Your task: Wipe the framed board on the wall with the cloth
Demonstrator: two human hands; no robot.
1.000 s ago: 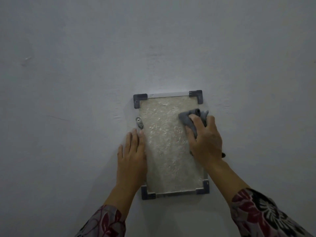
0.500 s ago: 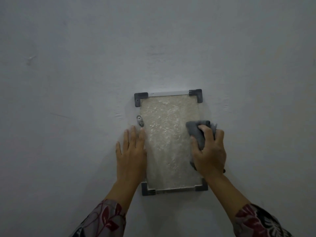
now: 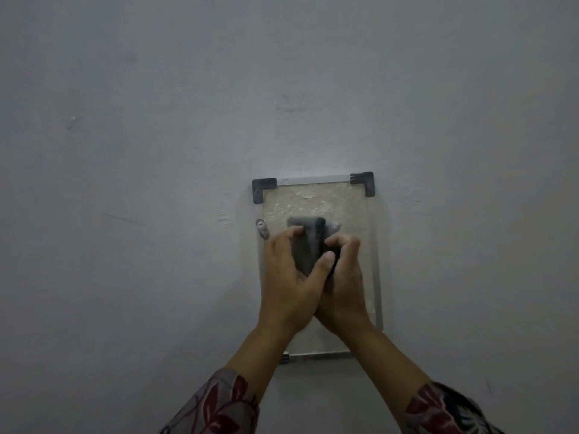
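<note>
Head view: framed board [image 3: 316,198] fixed upright on grey wall [image 3: 156,151], with dark corner pieces at top and small metal bracket [image 3: 262,228] just beside left edge. Grey cloth [image 3: 308,242] folded, in front of middle of board, grasped by both hands together. Left hand [image 3: 289,283] closed on left side of cloth, right hand [image 3: 343,289] closed on right side. Patterned sleeves [image 3: 219,408] at bottom.

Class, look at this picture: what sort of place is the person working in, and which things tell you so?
Probably an indoor room, though which kind cannot be told. A plain painted wall fills the view, a framed board is mounted on it, and a small metal bracket is screwed on beside the frame.
</note>
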